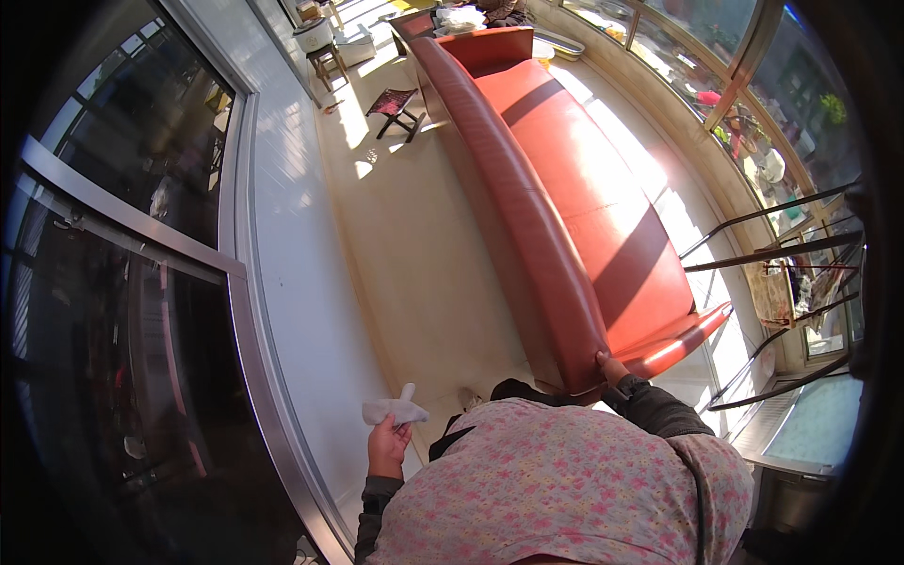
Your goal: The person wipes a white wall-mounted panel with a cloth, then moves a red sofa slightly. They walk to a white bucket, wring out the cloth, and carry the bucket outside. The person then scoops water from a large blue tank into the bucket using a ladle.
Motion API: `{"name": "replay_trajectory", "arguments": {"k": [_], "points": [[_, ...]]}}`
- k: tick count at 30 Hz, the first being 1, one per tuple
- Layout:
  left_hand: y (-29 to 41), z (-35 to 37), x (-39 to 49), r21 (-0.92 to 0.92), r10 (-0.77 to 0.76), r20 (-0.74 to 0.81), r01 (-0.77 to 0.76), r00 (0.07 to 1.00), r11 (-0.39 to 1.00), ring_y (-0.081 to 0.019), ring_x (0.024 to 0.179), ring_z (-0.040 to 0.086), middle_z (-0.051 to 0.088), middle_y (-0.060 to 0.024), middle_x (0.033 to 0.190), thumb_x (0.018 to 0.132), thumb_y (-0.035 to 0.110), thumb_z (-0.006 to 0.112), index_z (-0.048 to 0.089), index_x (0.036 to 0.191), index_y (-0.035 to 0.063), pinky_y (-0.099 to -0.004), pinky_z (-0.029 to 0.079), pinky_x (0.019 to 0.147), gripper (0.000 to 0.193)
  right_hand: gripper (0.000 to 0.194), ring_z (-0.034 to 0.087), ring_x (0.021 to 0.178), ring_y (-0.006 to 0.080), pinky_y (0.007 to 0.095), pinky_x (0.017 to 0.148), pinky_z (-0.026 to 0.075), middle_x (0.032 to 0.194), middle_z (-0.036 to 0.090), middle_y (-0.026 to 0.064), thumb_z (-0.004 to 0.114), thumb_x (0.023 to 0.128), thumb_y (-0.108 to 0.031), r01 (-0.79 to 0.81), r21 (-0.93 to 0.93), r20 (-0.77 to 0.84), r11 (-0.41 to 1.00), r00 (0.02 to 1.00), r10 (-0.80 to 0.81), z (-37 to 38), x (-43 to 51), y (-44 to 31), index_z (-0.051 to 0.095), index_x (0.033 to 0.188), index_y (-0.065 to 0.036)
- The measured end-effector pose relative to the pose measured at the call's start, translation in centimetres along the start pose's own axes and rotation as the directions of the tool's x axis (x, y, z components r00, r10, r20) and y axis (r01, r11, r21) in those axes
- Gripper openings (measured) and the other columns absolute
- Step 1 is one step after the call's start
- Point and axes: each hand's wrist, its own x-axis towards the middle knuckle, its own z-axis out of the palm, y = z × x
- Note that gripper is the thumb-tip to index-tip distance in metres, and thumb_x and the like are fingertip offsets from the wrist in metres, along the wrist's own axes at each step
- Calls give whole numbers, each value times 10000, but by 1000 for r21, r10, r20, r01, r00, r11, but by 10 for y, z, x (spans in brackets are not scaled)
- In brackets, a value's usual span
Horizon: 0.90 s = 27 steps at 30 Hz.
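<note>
My left hand [388,445] is raised at the lower middle, near the white wall, with a white cloth [395,411] pinched between thumb and fingers. A pale rounded end [407,392] sticks up from behind the cloth; what it belongs to cannot be told. My right hand [613,369] rests on the near corner of a red leather sofa [537,212], where its backrest meets the armrest. Its fingers are partly hidden behind the sofa's edge and sleeve. Sunlight and shadow bands fall across the seat.
A folding stool [393,103] stands on the tiled floor [424,247] behind the sofa. Farther off are a white appliance on a wooden stool [327,63] and a seated person [503,10], partly seen. Glazed doors line the left; a metal frame [770,253] and windows are at the right.
</note>
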Motion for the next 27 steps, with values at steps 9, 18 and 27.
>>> {"name": "replay_trajectory", "arguments": {"k": [9, 18, 27], "points": [[64, 59, 92, 40, -274, 83, 271, 958, 962, -271, 965, 608, 617, -112, 1075, 936, 242, 609, 537, 1172, 81, -407, 489, 800, 295, 598, 635, 995, 270, 411, 870, 477, 1090, 678, 167, 500, 971, -481, -218, -562, -319, 798, 947, 34, -19, 19, 9, 593, 1226, 52], [182, 171, 142, 162, -212, 108, 193, 971, 968, -244, 925, 620, 629, -94, 1036, 953, 217, 592, 549, 1149, 67, -382, 495, 782, 251, 490, 636, 1062, 350, 410, 873, 515, 1086, 659, 268, 627, 808, -332, -223, -950, -240, 218, 969, -58, 43, 52, -173, 642, 1150, 18], [273, 243, 193, 153, -170, 95, 155, 981, 976, -229, 968, 600, 616, -89, 1098, 951, 216, 587, 518, 1215, 98, -382, 478, 842, 297, 730, 541, 1204, 351, 378, 1008, 436, 1274, 571, 236, 613, 857, -568, 7, -943, -81, 334, 965, -250, 289, 122, -394, 589, 1223, 63]]}}
